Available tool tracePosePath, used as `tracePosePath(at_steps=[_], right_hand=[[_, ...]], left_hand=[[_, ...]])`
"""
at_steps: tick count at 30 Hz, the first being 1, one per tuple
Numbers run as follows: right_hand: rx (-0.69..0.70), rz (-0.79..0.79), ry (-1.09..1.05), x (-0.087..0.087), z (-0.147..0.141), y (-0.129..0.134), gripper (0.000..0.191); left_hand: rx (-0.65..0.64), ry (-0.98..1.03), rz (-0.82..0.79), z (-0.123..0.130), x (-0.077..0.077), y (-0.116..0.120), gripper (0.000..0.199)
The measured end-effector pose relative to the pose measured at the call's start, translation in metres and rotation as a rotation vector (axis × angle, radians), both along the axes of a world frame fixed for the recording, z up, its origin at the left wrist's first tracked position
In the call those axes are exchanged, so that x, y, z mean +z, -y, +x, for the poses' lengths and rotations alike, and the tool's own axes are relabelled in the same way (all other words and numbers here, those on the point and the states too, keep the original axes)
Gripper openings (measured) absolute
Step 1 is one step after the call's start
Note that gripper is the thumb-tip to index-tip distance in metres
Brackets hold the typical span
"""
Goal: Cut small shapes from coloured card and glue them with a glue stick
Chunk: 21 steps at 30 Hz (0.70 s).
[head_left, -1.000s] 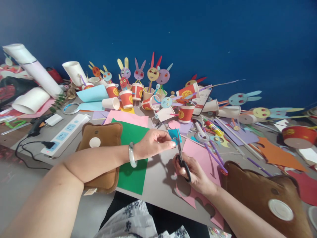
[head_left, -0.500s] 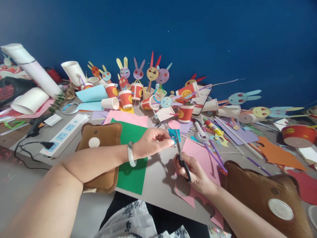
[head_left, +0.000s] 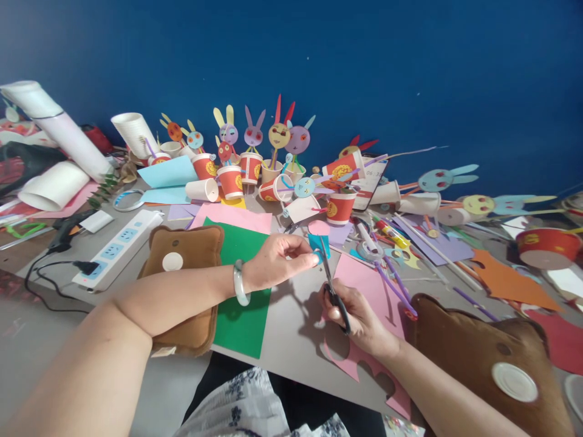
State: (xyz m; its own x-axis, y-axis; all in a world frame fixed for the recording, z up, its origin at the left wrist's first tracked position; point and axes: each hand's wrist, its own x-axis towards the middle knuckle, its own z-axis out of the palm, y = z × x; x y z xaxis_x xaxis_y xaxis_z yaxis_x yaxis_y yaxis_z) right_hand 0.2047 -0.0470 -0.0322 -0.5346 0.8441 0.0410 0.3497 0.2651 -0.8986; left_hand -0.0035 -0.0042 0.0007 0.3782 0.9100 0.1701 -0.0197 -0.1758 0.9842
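Observation:
Between its thumb and fingers my left hand (head_left: 285,261) pinches a small piece of blue paper (head_left: 317,243). My right hand (head_left: 353,312) is wrapped round the black handles of a pair of scissors (head_left: 336,298), whose blades point up and away from me and lie at the blue paper. Under my right hand lies a pink sheet (head_left: 364,291) with rounded pieces cut out of its edge. A green sheet (head_left: 243,328) lies below my left wrist, partly hidden by it. A brown cushion-like pouch (head_left: 182,243) sits beneath my left forearm.
Along the blue wall stand red paper cups (head_left: 231,181) with paper rabbit heads (head_left: 254,135). A white power strip (head_left: 119,249) lies at left, another brown pouch (head_left: 483,358) at right. Paper scraps, pipe cleaners (head_left: 395,285) and an orange sheet (head_left: 512,279) clutter the right side.
The blue paper has turned slightly between my left fingers and the scissor blades have shifted a little against it. Both hands stay in nearly the same place.

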Motion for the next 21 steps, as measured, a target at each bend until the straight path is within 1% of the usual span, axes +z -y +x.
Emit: tracePosePath(at_steps=[21], right_hand=[[-0.013,0.014,0.005,-0.0042,0.0024,-0.0010,0.058]], left_hand=[[0.022,0.062,-0.016,-0.0008,-0.0016,-0.0018,0.017]])
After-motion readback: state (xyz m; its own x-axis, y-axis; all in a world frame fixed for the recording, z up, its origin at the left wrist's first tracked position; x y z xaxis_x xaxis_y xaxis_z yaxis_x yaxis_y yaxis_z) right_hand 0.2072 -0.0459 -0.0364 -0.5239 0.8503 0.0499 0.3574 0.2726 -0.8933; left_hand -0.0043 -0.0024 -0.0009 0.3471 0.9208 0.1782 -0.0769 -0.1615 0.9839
